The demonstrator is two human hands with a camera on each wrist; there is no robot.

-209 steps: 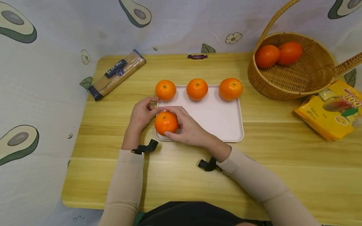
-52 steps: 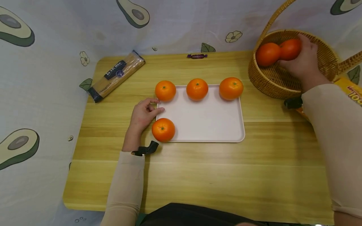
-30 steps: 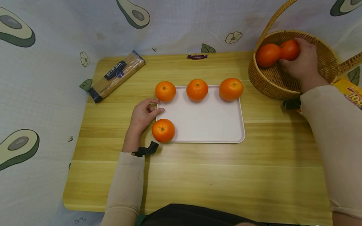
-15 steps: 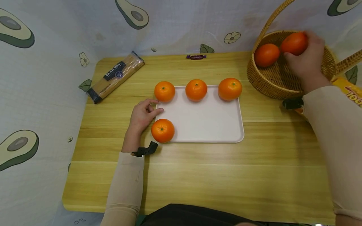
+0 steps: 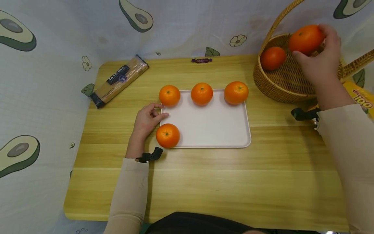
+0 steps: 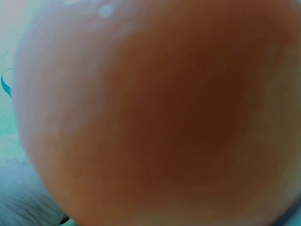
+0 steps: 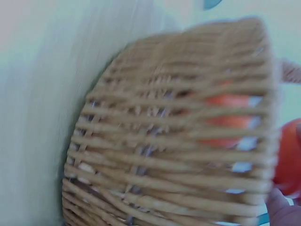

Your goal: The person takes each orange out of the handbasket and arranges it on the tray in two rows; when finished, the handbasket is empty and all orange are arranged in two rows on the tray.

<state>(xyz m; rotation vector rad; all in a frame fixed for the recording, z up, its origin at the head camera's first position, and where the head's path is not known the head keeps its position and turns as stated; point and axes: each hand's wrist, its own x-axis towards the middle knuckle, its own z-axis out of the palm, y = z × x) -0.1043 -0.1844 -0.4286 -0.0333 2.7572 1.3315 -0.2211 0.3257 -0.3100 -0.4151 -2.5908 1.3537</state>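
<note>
My right hand (image 5: 321, 58) grips an orange (image 5: 306, 39) between thumb and fingers, raised over the wicker basket (image 5: 280, 89). Another orange (image 5: 273, 58) lies inside the basket. Through the blurred weave of the basket (image 7: 164, 136) in the right wrist view, orange fruit shows, and the held orange (image 7: 289, 157) appears beyond the rim. My left hand (image 5: 147, 119) holds the left edge of a white tray (image 5: 213, 126), thumb over its rim. Three oranges (image 5: 202, 94) line the tray's back edge. One more orange (image 5: 168, 136) sits at its front left corner and fills the left wrist view.
A pack of spaghetti (image 5: 119, 80) lies at the back left of the wooden table (image 5: 216, 188). A purple wrapped candy (image 5: 201, 60) is near the back edge. At the right, a yellow snack packet (image 5: 360, 97) is partly hidden behind the right forearm. The basket's handle (image 5: 276, 27) arches upward.
Earlier the right hand was at the front left orange on the tray, then reached into the basket. It has since lifted one orange up from beside the other. The left hand stays put.
</note>
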